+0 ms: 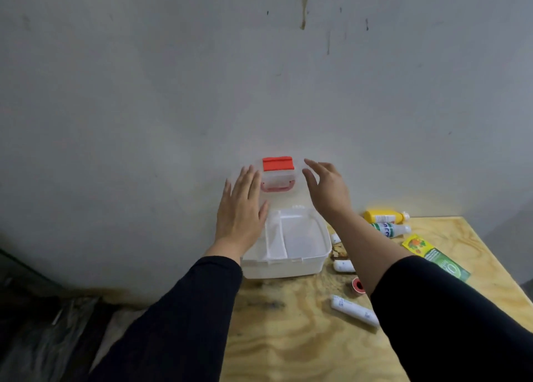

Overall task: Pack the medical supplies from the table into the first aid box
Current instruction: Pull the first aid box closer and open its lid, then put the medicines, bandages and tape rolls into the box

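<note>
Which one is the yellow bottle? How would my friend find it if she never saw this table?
Start at the white first aid box standing open by the wall, then look right along the back edge of the wooden table. The yellow bottle lies on its side there, closest to the wall. Next to it is a green-labelled bottle, but only this one is bright yellow all over.

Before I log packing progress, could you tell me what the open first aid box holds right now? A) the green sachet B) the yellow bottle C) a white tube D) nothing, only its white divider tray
D: the first aid box shows only its bare white divider tray; the supplies lie on the table.
</note>
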A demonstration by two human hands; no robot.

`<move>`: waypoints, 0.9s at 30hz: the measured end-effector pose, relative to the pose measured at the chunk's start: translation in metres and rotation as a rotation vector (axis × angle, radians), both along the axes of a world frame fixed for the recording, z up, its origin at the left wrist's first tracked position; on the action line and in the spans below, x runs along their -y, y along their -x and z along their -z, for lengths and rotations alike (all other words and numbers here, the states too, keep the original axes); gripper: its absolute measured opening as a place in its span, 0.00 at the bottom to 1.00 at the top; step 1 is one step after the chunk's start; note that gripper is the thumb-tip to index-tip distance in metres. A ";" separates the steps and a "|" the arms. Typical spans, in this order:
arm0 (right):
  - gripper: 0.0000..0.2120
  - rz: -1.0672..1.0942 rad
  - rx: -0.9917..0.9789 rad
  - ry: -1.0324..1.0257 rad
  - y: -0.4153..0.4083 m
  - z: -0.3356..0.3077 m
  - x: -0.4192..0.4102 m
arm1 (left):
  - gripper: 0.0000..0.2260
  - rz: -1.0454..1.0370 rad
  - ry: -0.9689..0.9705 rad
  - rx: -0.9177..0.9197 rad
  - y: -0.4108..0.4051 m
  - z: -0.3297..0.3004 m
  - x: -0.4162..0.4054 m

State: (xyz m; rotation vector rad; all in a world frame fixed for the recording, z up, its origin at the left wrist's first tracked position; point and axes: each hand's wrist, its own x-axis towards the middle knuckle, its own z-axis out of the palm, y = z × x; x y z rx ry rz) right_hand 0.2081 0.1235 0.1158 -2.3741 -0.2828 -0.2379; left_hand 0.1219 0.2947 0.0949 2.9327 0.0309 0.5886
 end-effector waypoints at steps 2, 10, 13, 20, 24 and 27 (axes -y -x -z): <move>0.19 0.012 0.004 0.001 -0.002 -0.001 -0.001 | 0.31 -0.013 -0.042 -0.075 0.015 0.016 0.005; 0.18 0.064 0.019 -0.028 -0.009 -0.001 -0.005 | 0.34 -0.039 -0.134 -0.489 0.044 0.071 0.011; 0.19 0.067 0.011 -0.013 -0.012 -0.001 -0.004 | 0.33 -0.006 -0.048 -0.550 0.045 0.074 0.009; 0.21 0.033 -0.056 0.010 -0.020 -0.012 0.010 | 0.32 0.039 0.042 -0.559 0.051 0.077 0.007; 0.26 0.064 -0.103 -0.023 0.001 -0.007 0.025 | 0.32 0.030 -0.047 -0.588 0.049 0.074 0.008; 0.25 0.093 -0.159 -0.012 0.027 0.005 0.047 | 0.32 0.013 -0.051 -0.558 0.052 0.070 0.009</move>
